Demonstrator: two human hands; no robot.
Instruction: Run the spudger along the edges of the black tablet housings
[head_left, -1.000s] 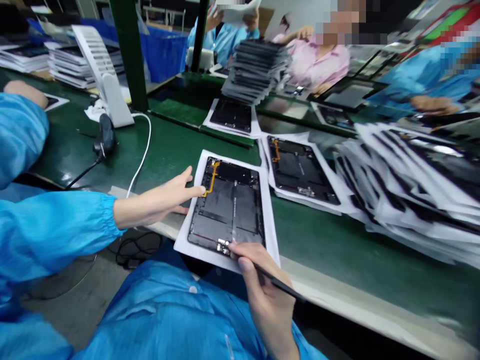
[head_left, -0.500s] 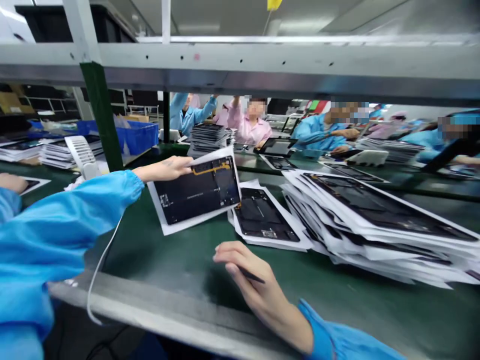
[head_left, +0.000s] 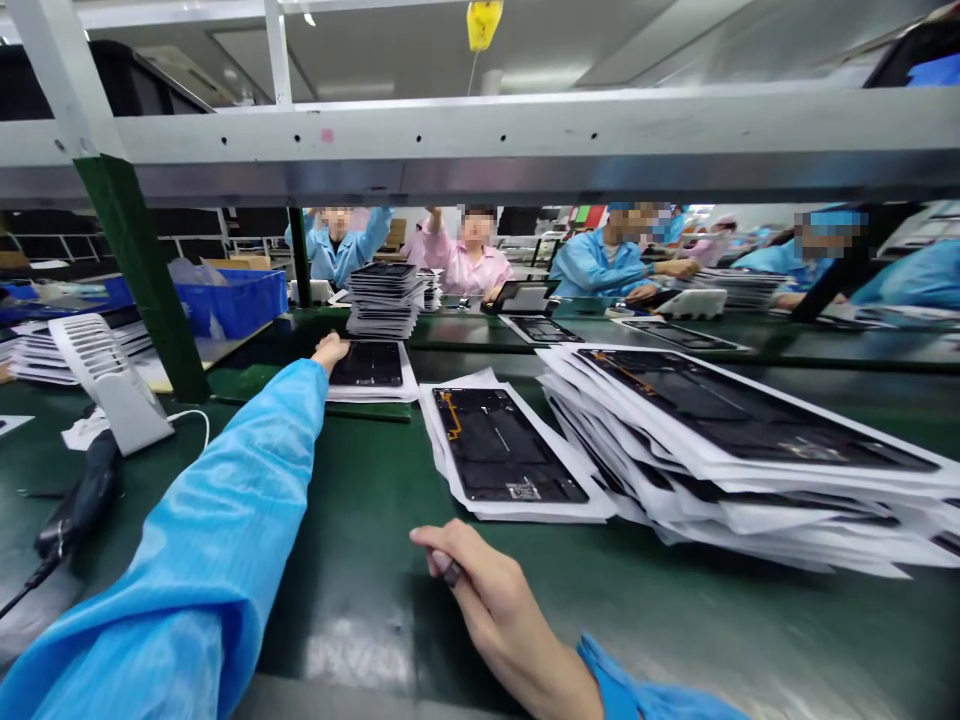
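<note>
Far forward, my left hand point(head_left: 331, 352) reaches out and grips the left edge of a black tablet back cover point(head_left: 371, 364) on white paper, which lies low at the front of a tall stack point(head_left: 384, 300). My right hand point(head_left: 499, 600) hovers over the near bench, fingers curled round a slim dark tool point(head_left: 452, 573); only its end shows. Beyond that hand lies another tablet back cover point(head_left: 502, 445) with an orange flex cable, also on white paper. To its right rises a slanting pile of covers and paper sheets point(head_left: 750, 420).
A white fan-like device point(head_left: 112, 380) and a black corded tool point(head_left: 82, 500) are at the left. Behind stands a blue bin point(head_left: 232, 300). A metal beam point(head_left: 450, 140) spans overhead, with a green-wrapped post point(head_left: 142, 280). Several co-workers sit across the bench.
My left hand has carried the tablet back cover forward from mid-air down to the front of the tall stack. My right hand keeps the dark tool. The view has turned rightward.
</note>
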